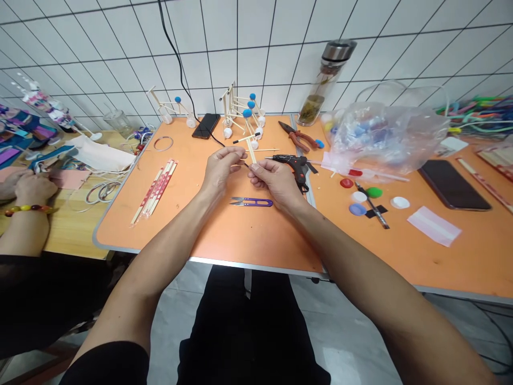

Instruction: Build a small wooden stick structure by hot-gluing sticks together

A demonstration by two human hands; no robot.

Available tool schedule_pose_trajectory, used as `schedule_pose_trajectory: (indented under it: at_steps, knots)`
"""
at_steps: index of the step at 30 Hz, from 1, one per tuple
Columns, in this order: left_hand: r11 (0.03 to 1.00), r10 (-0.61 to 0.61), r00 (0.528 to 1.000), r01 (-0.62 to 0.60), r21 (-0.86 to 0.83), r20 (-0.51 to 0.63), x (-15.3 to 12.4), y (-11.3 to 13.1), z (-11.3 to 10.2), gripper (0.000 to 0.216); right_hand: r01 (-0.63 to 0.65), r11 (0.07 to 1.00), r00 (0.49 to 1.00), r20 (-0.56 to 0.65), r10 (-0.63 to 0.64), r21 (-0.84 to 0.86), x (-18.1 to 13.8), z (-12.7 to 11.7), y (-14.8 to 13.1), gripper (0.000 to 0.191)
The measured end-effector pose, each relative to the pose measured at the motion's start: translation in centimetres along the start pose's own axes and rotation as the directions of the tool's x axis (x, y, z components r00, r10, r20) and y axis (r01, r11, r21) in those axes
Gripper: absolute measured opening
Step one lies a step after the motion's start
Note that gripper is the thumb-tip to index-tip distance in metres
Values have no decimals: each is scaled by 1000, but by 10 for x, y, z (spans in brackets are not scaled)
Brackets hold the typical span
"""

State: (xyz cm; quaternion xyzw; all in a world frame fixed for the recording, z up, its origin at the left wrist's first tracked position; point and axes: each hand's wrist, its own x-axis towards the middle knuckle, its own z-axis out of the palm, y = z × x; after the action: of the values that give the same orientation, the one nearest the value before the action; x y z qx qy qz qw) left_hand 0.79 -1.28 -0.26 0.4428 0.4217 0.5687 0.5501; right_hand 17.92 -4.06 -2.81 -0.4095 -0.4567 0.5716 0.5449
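Observation:
My right hand [276,179] pinches the lower end of pale wooden sticks [251,151], which stand up between my two hands. A dark-ended crosspiece [246,138] shows near their top. Close to the sticks, the thumb and fingers of my left hand [222,168] are pressed together; whatever they grip is too small to tell. A black hot glue gun [294,164] lies just beyond my right hand. Below my hands are purple thread snips [251,202]. Behind them stands a stick frame [236,109] with blue and white bottle caps.
Left are wrapped chopsticks [155,191], a phone [206,126] and another stick model [172,107]. Pliers [298,138], a glass bottle [320,91], a plastic bag [385,133], loose caps [374,191] and a second phone [452,184] are right. Another person's hands [34,187] are far left.

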Motion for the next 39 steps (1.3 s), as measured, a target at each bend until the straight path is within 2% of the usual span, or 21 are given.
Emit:
schedule_pose_trajectory:
  at_steps: [5, 9, 12, 16, 20, 23, 28, 31, 33, 36, 39]
  knots:
    - [994, -65, 985, 49, -96, -162, 11, 7, -9, 25, -11, 1000, 1000, -11, 11, -5, -1, 0, 0, 56]
    - [986, -122, 972, 96, -134, -200, 12, 8, -9, 29, -13, 1000, 1000, -28, 13, -14, 0, -3, 1, 56]
    - [978, -180, 972, 161, -132, -149, 7, 5, -4, 20, -17, 1000, 999, -30, 17, 8, 1, -5, 2, 59]
    - [978, -171, 985, 172, -117, 16, 3, -2, 4, 7, -72, 993, 997, 8, 72, 92, -1, -4, -1, 63]
    - [983, -143, 980, 157, -96, 138, 1, -6, 7, 15, -109, 982, 992, 82, 97, 153, -3, 0, -4, 61]
    - [976, -166, 965, 190, -103, 203, 0, -7, 7, 20, -135, 969, 986, 120, 111, 208, -5, 2, -7, 55]
    - [963, -183, 934, 233, -136, 307, -6, -3, 7, 25, -335, 881, 934, 245, 262, 335, -8, 6, -16, 30]
    - [950, -184, 923, 255, -180, 337, -10, 3, 9, 21, -428, 823, 895, 300, 330, 372, -11, 8, -19, 20]
    - [944, -183, 925, 260, -202, 333, -12, 6, 12, 17, -435, 823, 889, 322, 327, 366, -11, 8, -18, 21]
    - [958, -192, 946, 239, -161, 262, -13, 7, 15, 21, -361, 874, 915, 307, 263, 326, -10, 8, -12, 31]
    - [974, -168, 968, 193, -119, 188, -13, 4, 17, 25, -254, 932, 947, 264, 185, 259, -9, 9, -4, 52]
